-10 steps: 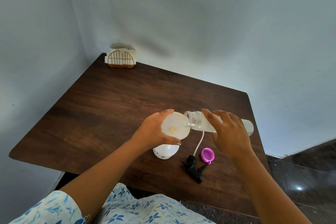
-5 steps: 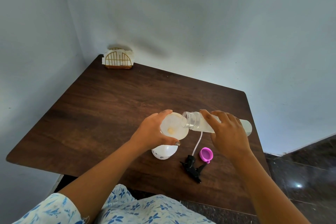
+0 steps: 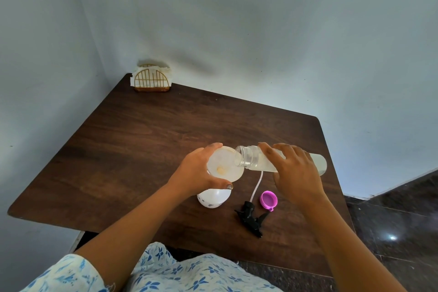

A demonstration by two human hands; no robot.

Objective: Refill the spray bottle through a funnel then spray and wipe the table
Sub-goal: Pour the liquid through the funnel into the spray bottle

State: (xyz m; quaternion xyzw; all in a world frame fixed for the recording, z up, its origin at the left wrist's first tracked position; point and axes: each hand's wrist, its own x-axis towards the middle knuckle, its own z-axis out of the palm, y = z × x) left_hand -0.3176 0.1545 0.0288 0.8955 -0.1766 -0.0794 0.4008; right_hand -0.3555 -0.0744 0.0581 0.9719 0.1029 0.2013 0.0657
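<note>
A white spray bottle (image 3: 214, 199) stands on the dark wooden table (image 3: 147, 140) with a translucent funnel (image 3: 225, 167) in its neck. My left hand (image 3: 198, 169) grips the funnel's rim from the left. My right hand (image 3: 294, 173) holds a clear refill bottle (image 3: 251, 157) tipped almost level, its open mouth over the funnel's right edge. Pale liquid lies along the bottle's lower side. The black spray head (image 3: 251, 219) with its white tube lies on the table just right of the spray bottle.
A pink cap (image 3: 268, 200) lies beside the spray head. A gold wire napkin holder (image 3: 151, 79) with white napkins stands in the far left corner against the wall. Walls close in behind and to the left; dark tiled floor shows to the right.
Both hands and the tipped bottle keep the same pose over the funnel. Only the camera has shifted slightly.
</note>
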